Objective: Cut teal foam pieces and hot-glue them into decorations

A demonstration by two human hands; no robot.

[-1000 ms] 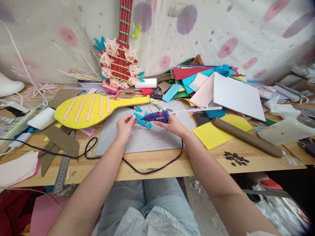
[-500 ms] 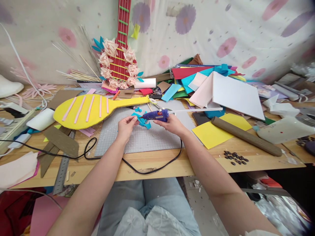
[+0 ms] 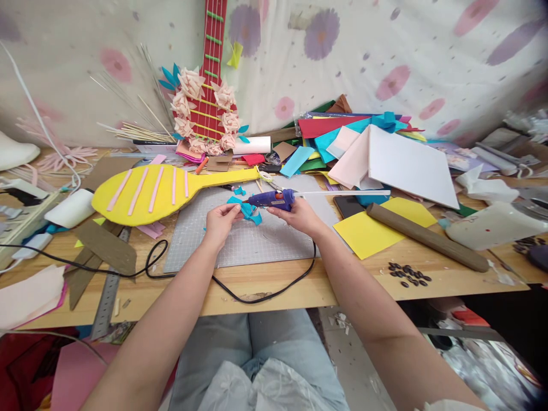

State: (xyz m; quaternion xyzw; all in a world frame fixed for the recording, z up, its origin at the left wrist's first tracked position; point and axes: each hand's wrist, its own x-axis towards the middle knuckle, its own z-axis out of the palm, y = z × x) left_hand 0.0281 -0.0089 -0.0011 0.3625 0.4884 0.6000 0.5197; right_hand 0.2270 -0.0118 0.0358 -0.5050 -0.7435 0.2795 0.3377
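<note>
Over the middle of the grey cutting mat (image 3: 240, 245), a small turquoise foam piece (image 3: 247, 209) is pinched between the fingers of the left hand (image 3: 220, 220), lifted just clear of the mat. It looks thin, light and floppy, with pointed flaps, so it would likely crumple if squeezed hard; a light pinch at its edge, away from where glue lands, seems the sensible hold. The right hand (image 3: 299, 216) is wrapped closed around a blue glue gun (image 3: 272, 200), whose nozzle points left and sits just at the foam. A clear glue stick (image 3: 342, 193) juts from the back of the gun to the right, and a black cord (image 3: 265, 294) loops off the mat toward the table edge. Just beyond the hands lies a yellow cardboard guitar shape (image 3: 145, 191) with pink strips. Further back a red guitar (image 3: 209, 108) trimmed with pale paper flowers leans on the wall. Coloured sheets (image 3: 342, 140) are heaped to the right, near a brown cardboard tube (image 3: 428, 237)
</note>
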